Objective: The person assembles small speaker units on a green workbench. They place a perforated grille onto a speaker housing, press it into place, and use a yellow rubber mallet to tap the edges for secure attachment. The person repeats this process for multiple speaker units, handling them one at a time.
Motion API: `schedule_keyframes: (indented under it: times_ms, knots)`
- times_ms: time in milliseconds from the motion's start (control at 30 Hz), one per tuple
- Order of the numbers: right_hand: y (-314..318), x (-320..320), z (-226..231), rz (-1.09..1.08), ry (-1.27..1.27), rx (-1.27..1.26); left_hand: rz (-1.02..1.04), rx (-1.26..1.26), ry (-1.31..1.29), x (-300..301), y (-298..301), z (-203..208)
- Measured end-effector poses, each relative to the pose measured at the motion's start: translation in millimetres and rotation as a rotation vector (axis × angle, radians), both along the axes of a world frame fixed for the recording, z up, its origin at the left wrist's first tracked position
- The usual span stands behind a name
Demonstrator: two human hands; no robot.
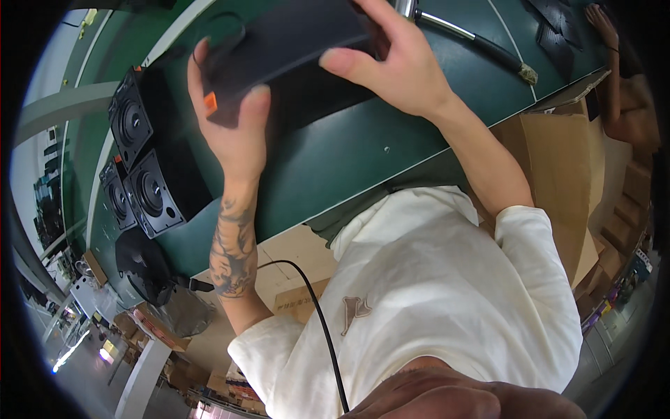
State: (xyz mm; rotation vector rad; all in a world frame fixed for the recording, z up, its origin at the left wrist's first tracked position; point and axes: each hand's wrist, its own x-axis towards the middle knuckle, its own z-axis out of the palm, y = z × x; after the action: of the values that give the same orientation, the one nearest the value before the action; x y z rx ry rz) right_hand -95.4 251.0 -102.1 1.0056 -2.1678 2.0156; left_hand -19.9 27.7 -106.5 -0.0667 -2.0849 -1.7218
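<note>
Both of my hands hold a black box-shaped speaker cabinet [293, 49] above the green workbench. My left hand [234, 133] is closed round its left end, thumb on the near side, beside a small orange tag [211, 103]. At the other end my right hand [398, 70] grips the cabinet, its thumb lying along the near edge. The cabinet's far side is cut off by the top of the picture. Just right of my right hand, a hammer [453, 29] with a metal shaft and black grip lies on the bench.
Several black speakers [155, 190] stand at the left on the green workbench [335, 167], near a black bag [143, 262]. Black mesh-like pieces [555, 28] lie far right. Another person's hand [601, 22] is beyond them. A cardboard box [562, 160] stands right of the bench.
</note>
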Motion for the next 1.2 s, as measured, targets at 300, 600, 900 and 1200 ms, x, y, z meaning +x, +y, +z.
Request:
schedule_keyframes:
  times_ms: [300, 600, 900, 1200]
  knots:
    - [5.8, -0.2, 4.6, 0.035, 0.008, 0.062, 0.037, -0.044, -0.002, 10.6, -3.7, 2.3]
    - [1.0, -42.5, 18.7, -0.069, 0.188, 0.343, 0.127, 0.511, -0.376, 1.8, -1.0, 24.3]
    - [110.5, -43.0, 36.8, -0.066, 0.361, 1.285, 0.188, 0.553, -0.355, -11.8, -2.2, 12.6]
    - [70.2, -38.2, 72.4, 0.035, 0.185, 0.711, 0.099, 0.372, -0.218, -11.1, -8.5, 2.7]
